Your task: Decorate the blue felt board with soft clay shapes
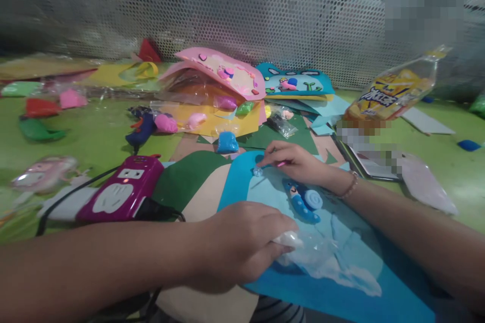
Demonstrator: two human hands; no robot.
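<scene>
Head view: left hand point(250, 242), lower centre, clamped on a clear plastic bag point(322, 257); right hand point(293, 161), centre, fingertips at a pale-blue piece point(257, 172) (whether gripped, cannot tell). Apparently done: snail figure point(303, 201) on blue card point(276, 290), right of centre. Apparently remaining: faint lines point(335, 227), uncovered. Hidden: card beneath bag; lower edge cut off. Pink sliver point(281, 164) by right palm: unclear.

- The scene is viewed from head height, above the near side of the bench point(94, 136).
- The view is aimed forward and down.
- The left hand point(242, 242) and right hand point(293, 161) are framed at close range.
- The perforated panel point(242, 15) is taken in behind, across the top.
</scene>
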